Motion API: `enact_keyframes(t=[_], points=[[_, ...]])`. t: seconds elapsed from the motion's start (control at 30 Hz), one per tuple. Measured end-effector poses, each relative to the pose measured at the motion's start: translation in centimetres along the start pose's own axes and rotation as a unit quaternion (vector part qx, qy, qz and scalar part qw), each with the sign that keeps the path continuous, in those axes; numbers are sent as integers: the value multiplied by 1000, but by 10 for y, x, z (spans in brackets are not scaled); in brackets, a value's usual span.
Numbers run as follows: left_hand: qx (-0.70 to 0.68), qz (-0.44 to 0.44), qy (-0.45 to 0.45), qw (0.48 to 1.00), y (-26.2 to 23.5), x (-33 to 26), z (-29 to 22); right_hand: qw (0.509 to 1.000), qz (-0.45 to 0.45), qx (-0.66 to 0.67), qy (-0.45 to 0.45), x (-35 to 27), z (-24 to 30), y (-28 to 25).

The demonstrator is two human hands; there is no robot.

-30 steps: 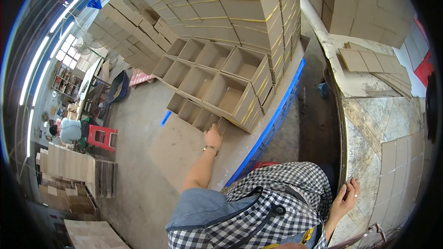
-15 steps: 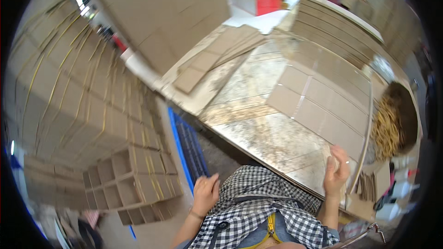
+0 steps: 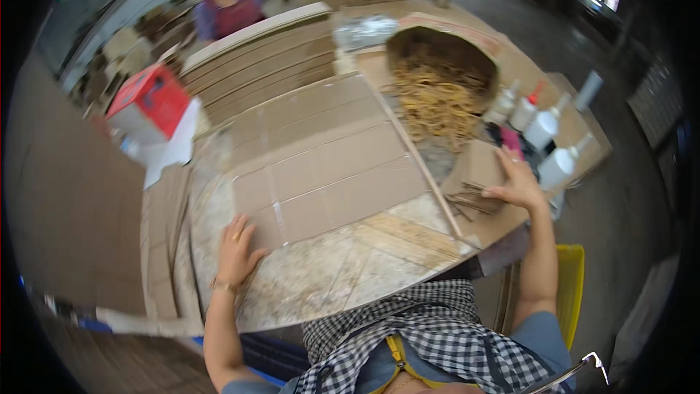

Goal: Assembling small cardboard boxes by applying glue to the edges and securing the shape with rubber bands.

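My left hand (image 3: 237,252) is at the worktable's left side, fingers stretched and thumb apart, by the near left corner of a flat cardboard sheet (image 3: 332,193). Creases cross the sheet, and a pale strip runs over it. At the right, my right hand (image 3: 519,181) reaches a stack of small cardboard pieces (image 3: 481,168). Its thumb and fingers are spread at the stack's right edge, seemingly touching it; no piece is visibly lifted. A wooden strip (image 3: 412,157) runs along the sheet's right side.
Beyond the stack stand several white squeeze bottles (image 3: 543,130) and a container of tan rubber bands (image 3: 437,102). Piled cardboard (image 3: 262,58) rises behind the sheet, with a red and white box (image 3: 149,102) at far left. A masked person (image 3: 226,4) works farther back. A yellow crate (image 3: 571,288) sits low right.
My view has swung to the right. My right hand has gone from the table's near edge to the small cardboard stack; my left hand has come up from beside my apron onto the table.
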State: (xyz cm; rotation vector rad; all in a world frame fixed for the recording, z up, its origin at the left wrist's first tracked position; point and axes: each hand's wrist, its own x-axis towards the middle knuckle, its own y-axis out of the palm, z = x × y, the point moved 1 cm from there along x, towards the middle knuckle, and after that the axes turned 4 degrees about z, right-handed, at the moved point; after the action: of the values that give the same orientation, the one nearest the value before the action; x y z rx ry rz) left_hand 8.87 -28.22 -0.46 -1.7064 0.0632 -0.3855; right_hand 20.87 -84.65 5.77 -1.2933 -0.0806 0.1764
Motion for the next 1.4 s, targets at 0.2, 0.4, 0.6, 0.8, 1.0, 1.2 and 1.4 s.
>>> enact_keyframes(t=[0.2,0.4,0.6,0.8,1.0,1.2,1.4], points=[[153,-47,-71,985,32,-21,-20,1000,6,-10,10,-4,-8,-7],[-300,-130,-330,885,42,-31,-34,998,18,11,-65,-4,11,-21],[-791,-233,-335,456,50,9,-39,921,-313,-39,-228,-24,46,-29],[-825,-218,-352,385,66,-15,-11,924,2,-33,-380,-73,160,63],[-771,-244,-354,471,70,-38,-1,952,17,-40,-302,-85,161,81],[-715,-287,-383,510,47,-133,-54,899,-206,77,-379,-94,170,66],[-726,-337,-427,421,55,-181,-139,893,-95,37,-439,-72,205,89]])
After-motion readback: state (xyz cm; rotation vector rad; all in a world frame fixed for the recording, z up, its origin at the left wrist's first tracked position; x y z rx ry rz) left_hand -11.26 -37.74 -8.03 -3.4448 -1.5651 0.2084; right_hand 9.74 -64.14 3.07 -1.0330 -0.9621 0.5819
